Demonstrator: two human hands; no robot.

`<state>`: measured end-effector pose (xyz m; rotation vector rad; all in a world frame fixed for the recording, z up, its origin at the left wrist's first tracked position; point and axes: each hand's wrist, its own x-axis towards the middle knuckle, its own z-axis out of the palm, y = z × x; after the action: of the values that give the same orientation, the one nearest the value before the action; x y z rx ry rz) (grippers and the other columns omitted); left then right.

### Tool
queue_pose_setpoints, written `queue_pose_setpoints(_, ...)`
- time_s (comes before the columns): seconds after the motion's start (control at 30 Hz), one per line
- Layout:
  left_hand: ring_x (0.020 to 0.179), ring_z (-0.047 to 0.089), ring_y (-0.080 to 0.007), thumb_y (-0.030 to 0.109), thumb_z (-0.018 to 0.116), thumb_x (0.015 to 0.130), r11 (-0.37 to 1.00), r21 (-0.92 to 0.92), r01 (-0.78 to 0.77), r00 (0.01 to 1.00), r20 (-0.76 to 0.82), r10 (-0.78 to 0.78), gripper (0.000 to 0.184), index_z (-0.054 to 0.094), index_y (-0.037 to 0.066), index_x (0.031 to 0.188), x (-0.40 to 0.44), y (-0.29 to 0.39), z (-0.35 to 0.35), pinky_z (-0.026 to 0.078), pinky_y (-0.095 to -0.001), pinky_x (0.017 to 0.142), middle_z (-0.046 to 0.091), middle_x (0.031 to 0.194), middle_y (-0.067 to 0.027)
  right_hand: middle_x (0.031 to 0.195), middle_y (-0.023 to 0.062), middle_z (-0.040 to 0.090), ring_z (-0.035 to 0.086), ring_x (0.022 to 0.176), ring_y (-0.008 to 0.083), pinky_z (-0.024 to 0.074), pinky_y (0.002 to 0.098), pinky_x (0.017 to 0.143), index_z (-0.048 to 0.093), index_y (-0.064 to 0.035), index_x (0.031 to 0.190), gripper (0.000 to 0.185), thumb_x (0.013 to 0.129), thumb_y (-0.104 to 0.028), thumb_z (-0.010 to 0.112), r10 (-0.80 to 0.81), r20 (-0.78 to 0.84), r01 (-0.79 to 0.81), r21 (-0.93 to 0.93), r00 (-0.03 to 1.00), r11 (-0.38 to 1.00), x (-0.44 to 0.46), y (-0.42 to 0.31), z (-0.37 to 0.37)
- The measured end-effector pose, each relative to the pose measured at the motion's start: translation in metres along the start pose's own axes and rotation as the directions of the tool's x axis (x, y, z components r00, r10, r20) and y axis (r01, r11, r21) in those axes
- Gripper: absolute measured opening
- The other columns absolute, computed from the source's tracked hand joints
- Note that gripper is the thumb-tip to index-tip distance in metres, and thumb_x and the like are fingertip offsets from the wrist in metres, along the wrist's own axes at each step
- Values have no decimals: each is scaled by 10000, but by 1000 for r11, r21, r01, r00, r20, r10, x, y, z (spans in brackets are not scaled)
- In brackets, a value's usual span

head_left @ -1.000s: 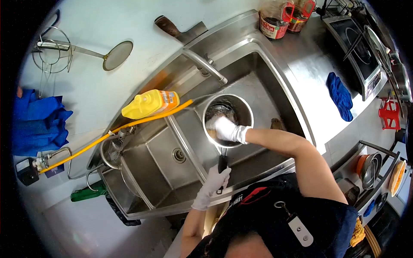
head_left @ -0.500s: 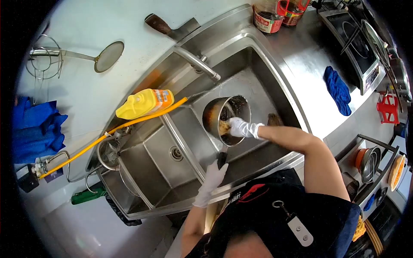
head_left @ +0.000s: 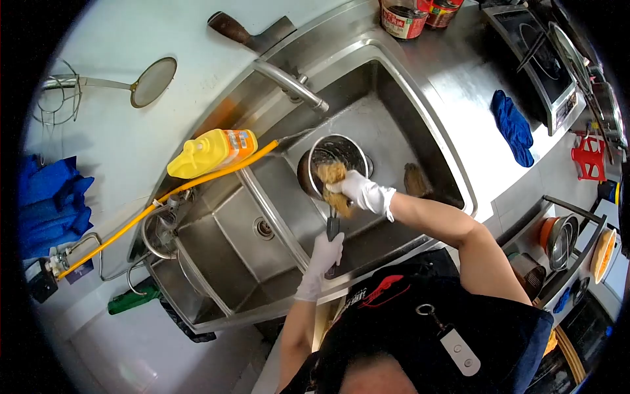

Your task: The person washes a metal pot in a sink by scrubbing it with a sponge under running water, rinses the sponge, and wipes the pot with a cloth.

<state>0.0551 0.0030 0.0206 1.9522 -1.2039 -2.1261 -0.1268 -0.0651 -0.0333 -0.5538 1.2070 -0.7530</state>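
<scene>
Two closed grips noted: our white-gloved left hand [head_left: 323,256] holds the round steel pot [head_left: 304,176] by its black handle [head_left: 333,226] in the metal sink [head_left: 374,121], our white-gloved right hand [head_left: 365,191] clamps tan, crumpled cloth [head_left: 332,173] at its rim, apparent scouring calling for firm bracing.

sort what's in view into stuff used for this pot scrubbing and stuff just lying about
Seemingly in use:
- pot
- tan scrubber
- both gloved hands
- sink

Seemingly lying about:
- cleaver
- strainer
- blue cloth on the right-hand counter
</scene>
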Motion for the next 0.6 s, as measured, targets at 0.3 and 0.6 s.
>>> queue_pose_setpoints(0.3,420,416,-101,159,551,880,981,-160,106,990,114,-88,178,434,85,767,8,33,-7,358,-278,381,443,578,9,928,152,655,622,915,286,483,337,796,615,-34,1037,360,722,-160,736,-310,87,292,-637,947,713,-10,4,-32)
queue_pose_setpoints(0.6,429,413,-93,158,542,884,946,-260,194,972,179,-150,154,453,76,787,17,34,4,350,-264,387,440,571,14,1019,221,576,569,962,370,461,405,837,566,-8,1036,398,669,-72,704,-414,72,331,-729,908,599,10,20,-26)
